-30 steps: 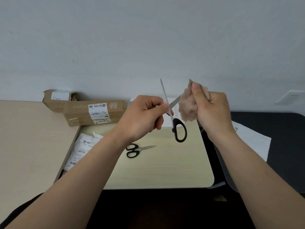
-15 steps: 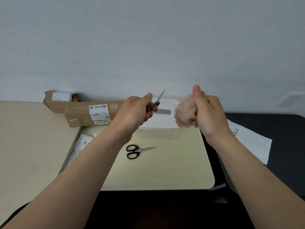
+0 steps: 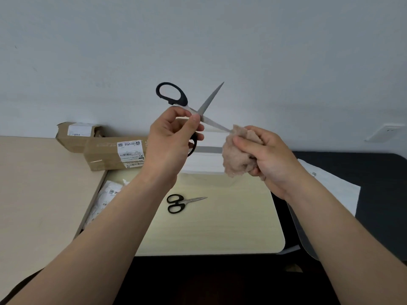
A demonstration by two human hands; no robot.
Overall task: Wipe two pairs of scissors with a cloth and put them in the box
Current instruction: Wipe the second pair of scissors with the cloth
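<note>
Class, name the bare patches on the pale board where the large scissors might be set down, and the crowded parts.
Bare: the pale board between the small scissors and its near edge, and right of them in front of the white box. Crowded: the back, by the cardboard boxes.

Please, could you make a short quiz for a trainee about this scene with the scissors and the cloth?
1. True or false: the large scissors in the left hand are open.
2. Which hand holds the cloth? A) left B) right C) neither
3. Fill in: the small scissors lie on the ___, not in the box.

Key:
1. True; the blades are spread apart.
2. B; the right hand grips it.
3. table
</note>
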